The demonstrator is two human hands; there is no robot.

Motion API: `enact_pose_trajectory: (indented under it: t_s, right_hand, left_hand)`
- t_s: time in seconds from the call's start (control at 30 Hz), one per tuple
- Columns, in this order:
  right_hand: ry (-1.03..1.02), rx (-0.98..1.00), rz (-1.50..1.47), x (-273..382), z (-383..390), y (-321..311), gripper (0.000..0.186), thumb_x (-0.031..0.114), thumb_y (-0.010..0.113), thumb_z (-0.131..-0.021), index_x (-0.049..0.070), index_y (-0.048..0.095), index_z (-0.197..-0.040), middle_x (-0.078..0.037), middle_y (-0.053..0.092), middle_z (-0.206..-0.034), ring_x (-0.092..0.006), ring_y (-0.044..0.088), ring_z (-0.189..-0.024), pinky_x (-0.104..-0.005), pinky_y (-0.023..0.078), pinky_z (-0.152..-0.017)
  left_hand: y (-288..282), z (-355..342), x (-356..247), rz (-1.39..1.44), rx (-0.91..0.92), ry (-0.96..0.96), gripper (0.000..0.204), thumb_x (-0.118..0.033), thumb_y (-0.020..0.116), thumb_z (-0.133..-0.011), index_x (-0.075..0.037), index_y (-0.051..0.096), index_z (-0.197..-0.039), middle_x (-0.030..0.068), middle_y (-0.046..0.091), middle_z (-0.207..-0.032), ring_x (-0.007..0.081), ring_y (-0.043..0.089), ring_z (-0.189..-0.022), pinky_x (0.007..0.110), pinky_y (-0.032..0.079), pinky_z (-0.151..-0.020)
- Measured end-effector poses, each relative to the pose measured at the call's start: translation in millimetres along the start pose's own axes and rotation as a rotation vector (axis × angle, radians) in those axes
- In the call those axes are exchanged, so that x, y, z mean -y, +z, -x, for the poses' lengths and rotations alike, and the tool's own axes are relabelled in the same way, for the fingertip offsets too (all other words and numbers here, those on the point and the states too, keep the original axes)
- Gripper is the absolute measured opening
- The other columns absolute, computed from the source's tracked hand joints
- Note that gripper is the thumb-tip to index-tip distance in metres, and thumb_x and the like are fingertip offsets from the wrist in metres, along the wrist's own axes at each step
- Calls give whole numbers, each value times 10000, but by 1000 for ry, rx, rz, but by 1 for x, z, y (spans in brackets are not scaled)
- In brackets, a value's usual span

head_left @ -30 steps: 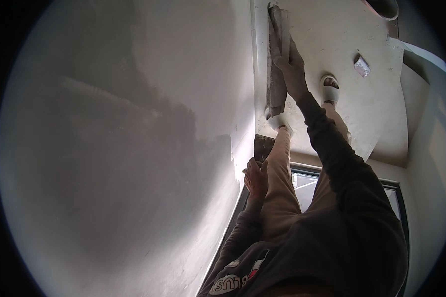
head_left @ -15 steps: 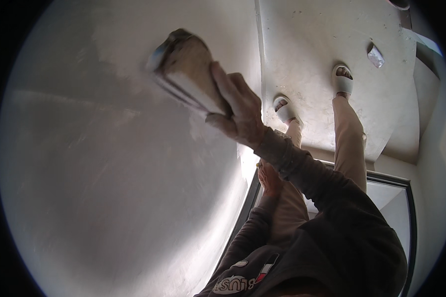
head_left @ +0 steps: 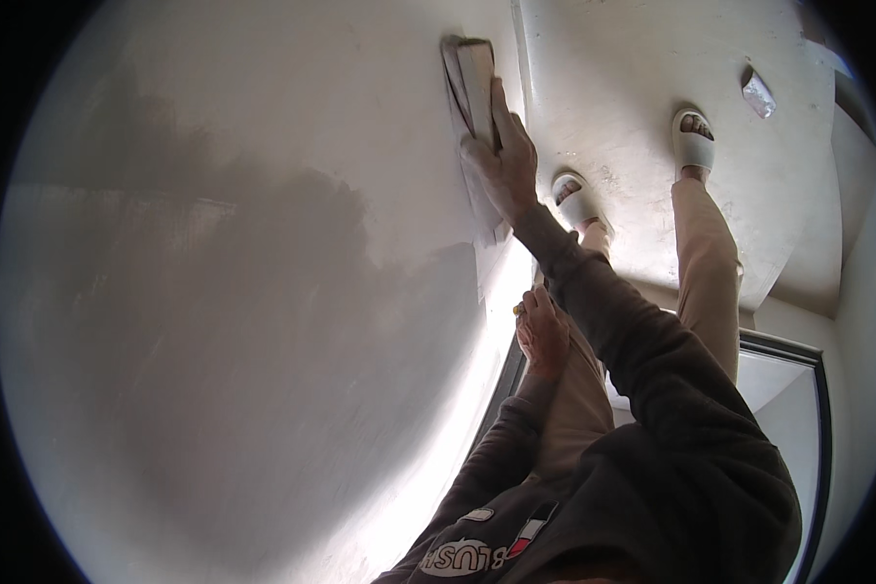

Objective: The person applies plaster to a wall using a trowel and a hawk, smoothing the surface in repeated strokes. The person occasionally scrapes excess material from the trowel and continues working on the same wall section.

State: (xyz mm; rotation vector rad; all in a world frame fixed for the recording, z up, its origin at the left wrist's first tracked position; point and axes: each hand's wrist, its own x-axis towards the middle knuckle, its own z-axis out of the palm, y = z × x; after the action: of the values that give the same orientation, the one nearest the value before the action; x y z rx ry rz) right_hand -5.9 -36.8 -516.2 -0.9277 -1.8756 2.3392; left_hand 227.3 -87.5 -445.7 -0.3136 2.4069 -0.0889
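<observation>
My right hand [head_left: 505,161] is closed round a long pale sanding block [head_left: 476,92] with a grey sheet folded along its face. The block's grey side lies against the wall [head_left: 263,321], close to where the wall meets the floor. Grey and paler patches cover the wall. Down by my left thigh, my left hand [head_left: 543,334] has its fingers curled in, with a small yellow spot, perhaps a ring, at one finger. Whether anything is inside that hand cannot be made out.
My feet in pale slide sandals [head_left: 693,141] stand on the pale, dusty floor [head_left: 613,68]. A small crumpled whitish packet [head_left: 758,94] lies beyond my right foot. Behind my legs is a dark-framed glass pane [head_left: 816,438]. Another wall [head_left: 861,321] rises on the right.
My right hand has moved the sanding block right, from out over the wall to near the floor line, and turned it more upright. My left hand has risen slightly, fingers more curled.
</observation>
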Motion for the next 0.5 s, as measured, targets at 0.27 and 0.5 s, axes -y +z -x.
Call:
enact_pose_trajectory:
  t_s: [0.27, 0.5]
  right_hand:
    - [-358, 81, -137, 92, 34, -4, 955, 184, 765, -682, 108, 420, -1569, -93, 535, -899, -251, 577, -756, -404, 527, -680]
    - [-354, 83, -88, 86, 21, -7, 1019, 215, 755, -685, 79, 328, -1601, -114, 538, -943, -264, 581, -770, -398, 537, -698]
  left_hand:
    - [89, 33, 76, 186, -213, 229, 610, -182, 742, -831, 26, 496, -1349, 214, 628, -1167, 411, 610, -1088, 459, 490, -958]
    - [48, 11, 37, 528, -75, 28, 477, -107, 737, -793, 29, 591, -1226, 223, 630, -1172, 430, 604, -1073, 486, 474, -948]
